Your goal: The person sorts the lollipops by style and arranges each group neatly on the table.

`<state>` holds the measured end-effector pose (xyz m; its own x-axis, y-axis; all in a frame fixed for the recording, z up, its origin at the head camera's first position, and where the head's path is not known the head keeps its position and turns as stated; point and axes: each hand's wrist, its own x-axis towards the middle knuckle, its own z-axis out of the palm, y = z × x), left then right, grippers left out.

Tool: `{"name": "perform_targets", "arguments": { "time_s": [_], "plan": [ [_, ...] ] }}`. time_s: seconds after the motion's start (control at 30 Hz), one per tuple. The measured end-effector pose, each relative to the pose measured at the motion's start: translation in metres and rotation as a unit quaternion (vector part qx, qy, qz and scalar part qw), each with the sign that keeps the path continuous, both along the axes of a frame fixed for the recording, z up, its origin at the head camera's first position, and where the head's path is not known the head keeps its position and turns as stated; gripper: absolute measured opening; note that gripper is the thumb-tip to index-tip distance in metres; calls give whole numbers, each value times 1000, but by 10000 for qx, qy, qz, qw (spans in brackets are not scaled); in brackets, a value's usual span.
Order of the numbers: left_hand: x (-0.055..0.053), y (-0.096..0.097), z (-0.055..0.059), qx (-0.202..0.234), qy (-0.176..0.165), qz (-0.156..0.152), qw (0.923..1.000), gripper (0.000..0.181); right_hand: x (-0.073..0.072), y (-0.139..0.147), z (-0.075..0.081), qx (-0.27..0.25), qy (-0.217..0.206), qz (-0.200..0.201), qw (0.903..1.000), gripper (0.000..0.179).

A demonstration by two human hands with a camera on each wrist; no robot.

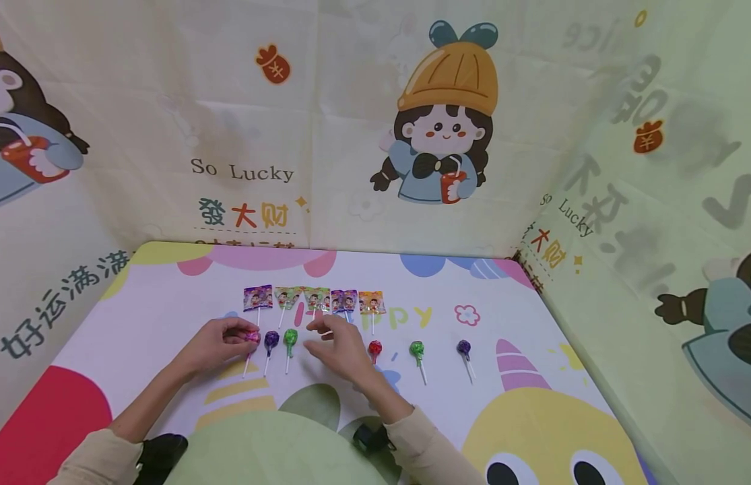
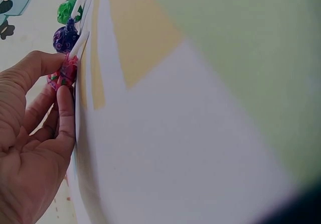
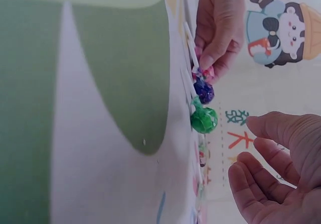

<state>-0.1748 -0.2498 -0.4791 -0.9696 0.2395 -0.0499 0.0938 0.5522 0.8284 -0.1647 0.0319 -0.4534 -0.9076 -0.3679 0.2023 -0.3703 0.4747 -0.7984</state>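
Note:
My left hand [image 1: 219,345] pinches the head of a pink lollipop [image 2: 67,72] between thumb and fingers, its white stick toward me. Beside it on the table lie a purple lollipop [image 1: 271,339] and a green lollipop [image 1: 291,337], sticks also toward me. To the right of the green one is my right hand [image 1: 340,345], fingers loosely bent and holding nothing. In the right wrist view the right hand's fingertips stand apart from the green wrapper. A red lollipop [image 1: 375,348] sits just right of that hand, partly covered by it.
Farther right lie another green lollipop [image 1: 417,349] and a dark purple lollipop [image 1: 464,347]. Behind the hands runs a row of lollipops in flat printed bags, including a purple bag [image 1: 257,297] and an orange bag [image 1: 372,302]. Printed cloth walls [image 1: 345,135] enclose the patterned table [image 1: 423,289].

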Motion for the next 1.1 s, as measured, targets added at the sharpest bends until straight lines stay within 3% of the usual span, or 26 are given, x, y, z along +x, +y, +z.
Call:
{"name": "perform_targets", "arguments": {
  "time_s": [0.43, 0.67, 1.1],
  "plan": [
    [1, 1, 1, -100, -12, 30, 9999, 36, 14, 19, 7, -230, 125, 39, 9997, 25],
    [0, 1, 1, -81, -6, 36, 10000, 36, 16, 33, 5, -270, 397, 31, 9988, 25],
    [0, 1, 1, -118, -28, 32, 9999, 37, 16, 58, 5, -148, 185, -355, 9991, 24]
  ]
}}
